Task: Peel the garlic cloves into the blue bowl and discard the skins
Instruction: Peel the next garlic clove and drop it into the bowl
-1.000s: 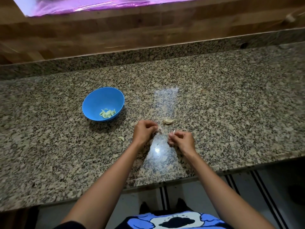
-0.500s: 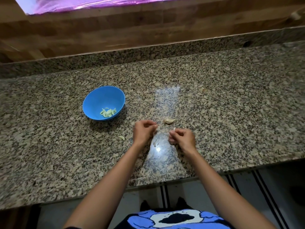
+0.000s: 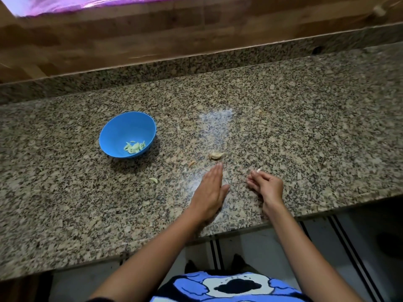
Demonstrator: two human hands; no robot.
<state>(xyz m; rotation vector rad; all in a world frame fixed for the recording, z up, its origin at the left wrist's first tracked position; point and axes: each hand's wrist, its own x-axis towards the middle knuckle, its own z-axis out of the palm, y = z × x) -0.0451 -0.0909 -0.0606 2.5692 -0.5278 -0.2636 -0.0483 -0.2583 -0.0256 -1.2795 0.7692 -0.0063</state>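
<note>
Nearest, the speckled brown granite surface (image 3: 87, 214) carries both hands. Left hand (image 3: 210, 192): fingers (image 3: 214, 173) straight and pressed together, holding nothing, tips directed away from the person. Right hand (image 3: 266, 186): fingers (image 3: 253, 182) curled, pinching a small whitish garlic clove (image 3: 258, 170) at their far end. Only its pale tip shows, pointing away and slightly right; the rest is hidden.

A pale curved garlic scrap (image 3: 153, 180) lies well left of the left hand. Just beyond the left fingertips lies a tan papery garlic skin (image 3: 216, 155), long axis left to right, tapered end pointing right. A smaller skin scrap (image 3: 191, 163) lies near its left.

Farther left stands a round blue plastic bowl (image 3: 122, 127), upright, with pale green peeled cloves (image 3: 134, 147) gathered against its near wall.
</note>
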